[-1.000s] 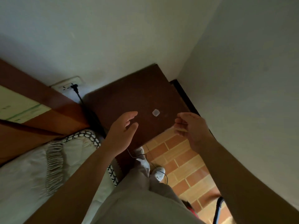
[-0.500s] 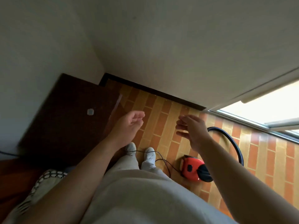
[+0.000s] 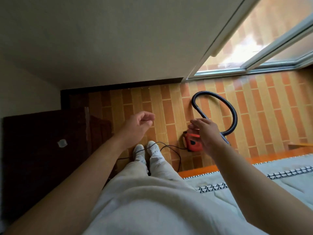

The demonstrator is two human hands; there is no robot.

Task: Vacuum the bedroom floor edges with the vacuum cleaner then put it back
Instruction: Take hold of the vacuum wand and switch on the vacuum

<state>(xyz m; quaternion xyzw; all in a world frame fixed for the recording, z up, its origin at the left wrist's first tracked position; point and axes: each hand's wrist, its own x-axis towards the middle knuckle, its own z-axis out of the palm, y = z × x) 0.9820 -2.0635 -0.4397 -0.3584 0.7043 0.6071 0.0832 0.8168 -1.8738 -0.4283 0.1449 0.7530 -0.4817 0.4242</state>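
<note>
Vacuum cleaner [image 3: 193, 144]: small red canister on the tiled floor [image 3: 264, 107], just right of our shoes [image 3: 153, 150] and near the bed [image 3: 254, 185] edge. Its black hose [image 3: 232, 114] loops away toward the window [image 3: 254, 41] wall. A thin cord [image 3: 171, 146] trails over the tiles and across our shoes.

Handling, our judgement: the body is rigid plastic and looks compact, probably a one-hand lift. We cannot see a top handle, since the right hand covers that part. The hose is flexible and will swing, so we would grip its stiff end, not mid-loop. The cord may snag at the feet.

Left hand [image 3: 138, 124] is raised over the tiles, fingers loosely curled, holding nothing. Right hand [image 3: 206, 133] reaches out above the canister, fingers close together and slightly bent, empty and somewhat blurred.
</note>
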